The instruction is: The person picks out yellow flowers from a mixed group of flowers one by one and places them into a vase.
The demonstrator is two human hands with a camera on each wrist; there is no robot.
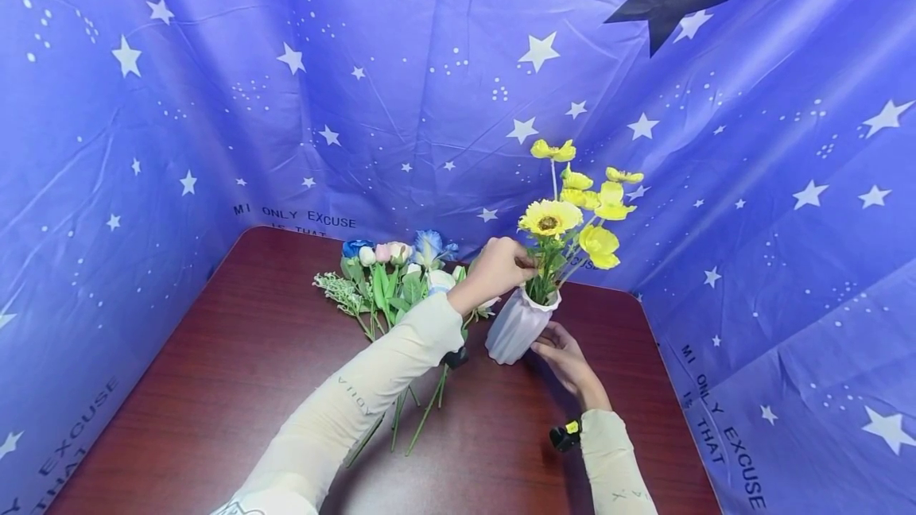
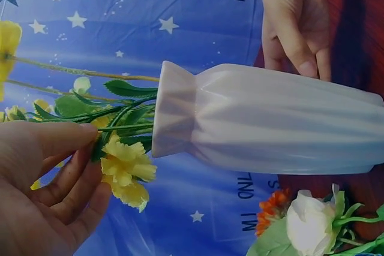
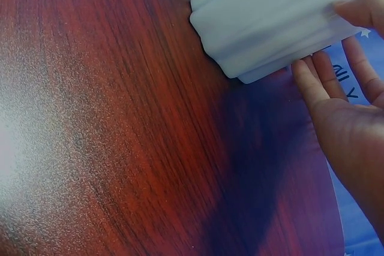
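A pale, fluted vase (image 1: 521,326) stands on the table, holding several yellow flowers (image 1: 599,245) on green stems. My left hand (image 1: 498,267) is just above its mouth, thumb and fingers pinching a green flower stem (image 2: 129,127). Beside those fingers hangs a ruffled yellow flower (image 2: 127,175). Low on the vase's right side, the extended fingers of my right hand (image 1: 568,360) touch its wall. The right wrist view shows this hand (image 3: 354,124) against the vase (image 3: 270,25) near its base. A yellow bloom with a dark centre (image 1: 549,218) rises above the left hand.
Left of the vase lies a pile of artificial flowers (image 1: 401,276), blue, pink and white, with stems toward me. An orange flower (image 2: 273,211) and a white rose (image 2: 311,223) are among them. A starry blue cloth (image 1: 429,102) surrounds the dark red table (image 1: 236,356).
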